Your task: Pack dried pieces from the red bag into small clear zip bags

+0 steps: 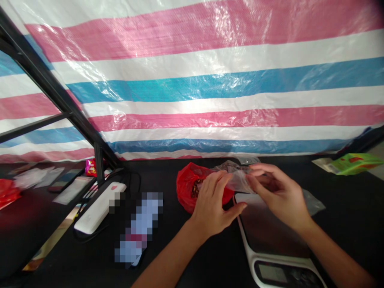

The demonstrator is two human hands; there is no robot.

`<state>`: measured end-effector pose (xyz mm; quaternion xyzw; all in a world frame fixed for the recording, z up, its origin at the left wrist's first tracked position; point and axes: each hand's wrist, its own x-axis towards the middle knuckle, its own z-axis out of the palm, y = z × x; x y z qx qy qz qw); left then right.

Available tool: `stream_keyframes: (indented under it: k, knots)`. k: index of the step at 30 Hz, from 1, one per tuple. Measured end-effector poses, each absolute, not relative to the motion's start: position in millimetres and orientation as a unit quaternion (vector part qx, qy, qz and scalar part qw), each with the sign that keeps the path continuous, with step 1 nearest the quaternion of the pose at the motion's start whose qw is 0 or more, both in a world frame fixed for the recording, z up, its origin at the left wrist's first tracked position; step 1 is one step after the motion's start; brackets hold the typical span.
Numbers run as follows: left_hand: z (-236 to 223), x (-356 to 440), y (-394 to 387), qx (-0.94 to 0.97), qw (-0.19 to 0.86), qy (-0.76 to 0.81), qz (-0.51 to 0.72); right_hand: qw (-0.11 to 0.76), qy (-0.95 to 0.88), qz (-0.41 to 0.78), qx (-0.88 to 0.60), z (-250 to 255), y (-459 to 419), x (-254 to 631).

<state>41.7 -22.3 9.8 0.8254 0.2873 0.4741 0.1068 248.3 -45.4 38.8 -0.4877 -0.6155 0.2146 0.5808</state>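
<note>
A clear plastic bag [240,181] is pinched between the thumb and fingers of my right hand [280,196], above the far end of a digital scale [273,234]. My left hand [211,204] is beside it, fingers stretched out and thumb spread apart. Its fingertips come close to the clear bag; whether they touch it I cannot tell. Behind my left hand sits an open red plastic bag [184,186], partly hidden, with small brown dried pieces [195,188] inside. The scale has a dark top and a small display at its near end.
Left of my hands lie a blurred-out bluish object [141,228] and a white oblong device [100,208] near a black cable. A green packet [354,164] lies at the far right. Black frame bars [60,96] slant at left before a striped plastic sheet [210,88].
</note>
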Motion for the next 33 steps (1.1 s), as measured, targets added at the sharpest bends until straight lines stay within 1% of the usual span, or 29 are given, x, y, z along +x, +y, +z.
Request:
stream_keyframes:
  k: [4,8,11,15,17,20,22,23,24,27,30,31,33]
  knots:
    - [4,44,-23,0.829,0.09,0.273,0.48,0.554,-0.668,0.225,-0.443,37,-59,230]
    - [3,43,-24,0.828,0.136,0.241,0.487,0.529,-0.71,0.19,-0.424,35,-63,225]
    - [4,41,-24,0.827,0.163,0.212,0.495,0.53,-0.72,0.153,-0.42,35,-64,223]
    - [5,40,-26,0.823,0.163,0.222,0.496,0.519,-0.712,0.193,-0.432,39,-65,222]
    - [7,37,-25,0.806,0.16,0.236,0.518,0.51,-0.71,0.214,-0.437,40,-64,224]
    - [12,28,-15,0.75,0.148,0.255,0.592,0.489,-0.732,0.193,-0.433,42,-60,231]
    - [17,19,-3,0.719,0.114,0.302,0.616,0.457,-0.762,0.183,-0.42,44,-55,234]
    - [19,14,5,0.699,0.098,0.353,0.614,0.437,-0.776,0.185,-0.416,46,-52,234]
    - [20,9,13,0.687,0.091,0.414,0.59,0.415,-0.787,0.189,-0.416,48,-48,233]
    - [18,-5,35,0.689,0.073,0.554,0.46,0.329,-0.821,0.195,-0.423,58,-32,218]
    - [10,-15,49,0.716,0.111,0.562,0.4,0.206,-0.872,0.192,-0.399,65,-14,196]
    - [8,-17,51,0.711,0.11,0.569,0.399,0.167,-0.886,0.188,-0.39,65,-8,189]
    - [5,-19,54,0.707,0.094,0.579,0.394,0.115,-0.896,0.182,-0.389,65,0,180]
